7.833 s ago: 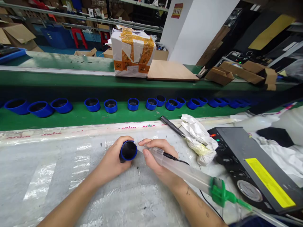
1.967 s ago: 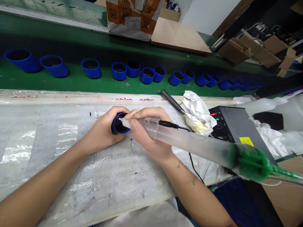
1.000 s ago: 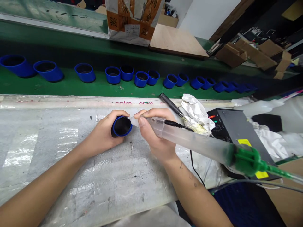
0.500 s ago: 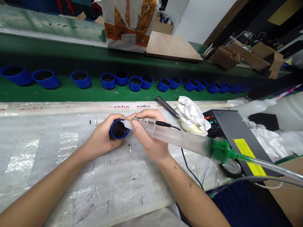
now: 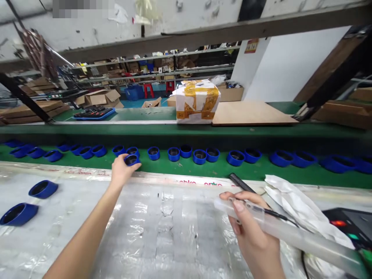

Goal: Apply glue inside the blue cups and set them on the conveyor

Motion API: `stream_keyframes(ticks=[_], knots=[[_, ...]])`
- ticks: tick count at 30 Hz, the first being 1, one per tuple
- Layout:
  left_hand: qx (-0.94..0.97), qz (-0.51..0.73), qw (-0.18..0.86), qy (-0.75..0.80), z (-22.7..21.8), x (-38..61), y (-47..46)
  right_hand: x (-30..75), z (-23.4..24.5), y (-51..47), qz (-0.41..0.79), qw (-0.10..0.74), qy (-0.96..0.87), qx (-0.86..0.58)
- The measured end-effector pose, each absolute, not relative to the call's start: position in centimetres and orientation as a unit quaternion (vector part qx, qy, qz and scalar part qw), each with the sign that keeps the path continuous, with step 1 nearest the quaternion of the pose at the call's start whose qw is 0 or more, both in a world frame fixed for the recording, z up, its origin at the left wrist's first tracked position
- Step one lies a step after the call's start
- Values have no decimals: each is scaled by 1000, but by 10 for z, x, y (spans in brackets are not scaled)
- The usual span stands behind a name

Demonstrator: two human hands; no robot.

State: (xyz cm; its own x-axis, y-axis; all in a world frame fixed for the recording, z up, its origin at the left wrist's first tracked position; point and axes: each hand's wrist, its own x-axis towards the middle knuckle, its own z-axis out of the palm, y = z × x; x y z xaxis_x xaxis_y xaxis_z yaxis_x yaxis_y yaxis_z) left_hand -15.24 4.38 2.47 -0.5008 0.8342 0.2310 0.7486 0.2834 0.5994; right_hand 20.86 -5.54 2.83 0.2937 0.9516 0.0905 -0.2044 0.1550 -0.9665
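Left hand point(image 5: 120, 169) pinching a round blue cup point(image 5: 132, 159) at the edge of the green shelf point(image 5: 162, 167), right hand point(image 5: 253, 223) wrapped around a translucent tubular syringe point(image 5: 308, 240), room I see between them above glossy, creased film point(image 5: 174, 236)

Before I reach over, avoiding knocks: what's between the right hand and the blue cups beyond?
Head view: black handle, white paper and lettered edge strip.

My left hand point(image 5: 123, 167) grips one blue cup point(image 5: 133, 159) between thumb and fingers at the green strip point(image 5: 162, 167). My right hand point(image 5: 255, 228) holds a translucent syringe point(image 5: 302, 235), its tip over the desk point(image 5: 162, 252). Two further cups point(image 5: 43, 189) stand on the desk at left.
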Motion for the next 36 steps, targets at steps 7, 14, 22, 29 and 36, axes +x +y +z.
stream_keyframes(ticks=[7, 14, 22, 29, 36], knots=[[467, 312, -8, 827, 15, -185, 59, 205, 25, -56, 433, 647, -392, -491], [584, 347, -44, 733, 31, -146, 58, 204, 24, -57, 431, 649, -409, -475], [761, 381, 247, 464, 4, -22, -32, 211, 24, -58, 453, 652, -458, -400], [708, 336, 396, 479, -20, 2, -55, 198, 22, -58, 390, 607, -582, -375], [706, 345, 416, 458, -18, 1, -56, 189, 23, -58, 389, 602, -579, -389]])
